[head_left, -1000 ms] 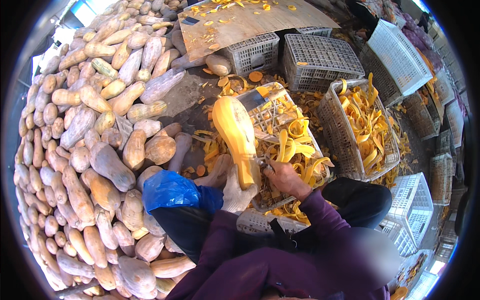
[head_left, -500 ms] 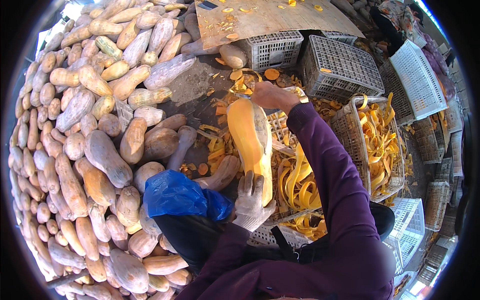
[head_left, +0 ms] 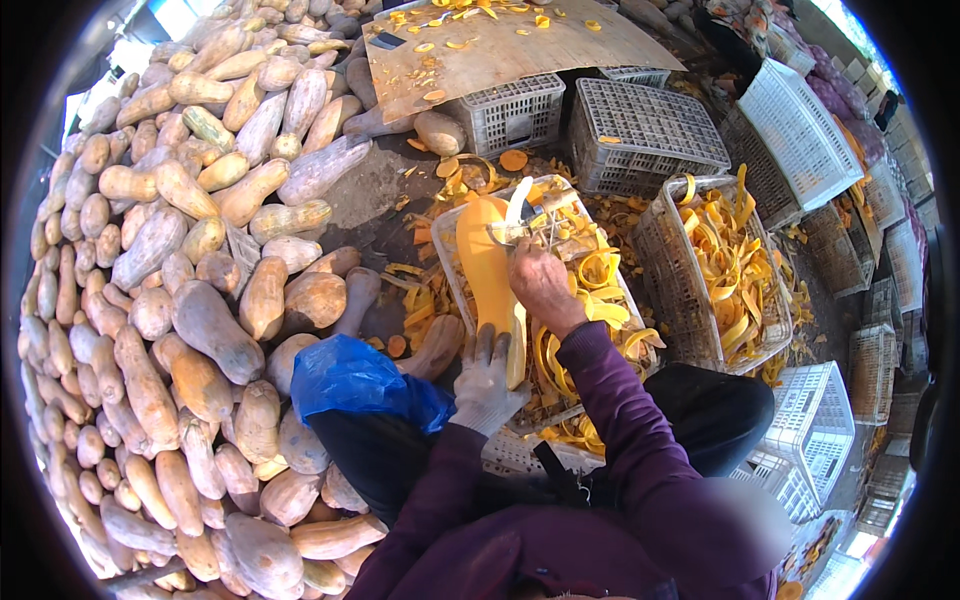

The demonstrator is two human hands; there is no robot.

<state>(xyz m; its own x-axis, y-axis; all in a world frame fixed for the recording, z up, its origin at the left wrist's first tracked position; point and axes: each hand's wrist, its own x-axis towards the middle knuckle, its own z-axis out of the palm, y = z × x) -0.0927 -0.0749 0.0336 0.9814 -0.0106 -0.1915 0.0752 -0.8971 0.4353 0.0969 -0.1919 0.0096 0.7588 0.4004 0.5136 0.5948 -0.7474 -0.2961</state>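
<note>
My left hand (head_left: 485, 390), in a pale knit glove, grips the bottom of a long orange squash (head_left: 480, 250) that rests above a crate (head_left: 450, 222) of peel. My bare right hand (head_left: 542, 280) is closed on a metal peeler (head_left: 522, 230) lying against the squash's upper right side, with a pale peel strip (head_left: 517, 198) rising from it. Long orange peels (head_left: 598, 268) lie in the crate beside the squash, and a blue plastic bag (head_left: 350, 380) sits left of my gloved hand.
A big pile of squashes (head_left: 220, 330) fills the left. A second crate of peels (head_left: 680, 280) stands to the right. Behind are upturned crates (head_left: 650, 130) and a board with scraps (head_left: 520, 50). Stacked white crates (head_left: 800, 120) line the right, with another person (head_left: 735, 25) at the top right.
My right hand rose to the squash's top, then came back down along it to the upper right side with the peeler, lifting a peel strip. My left hand stayed at the squash's bottom.
</note>
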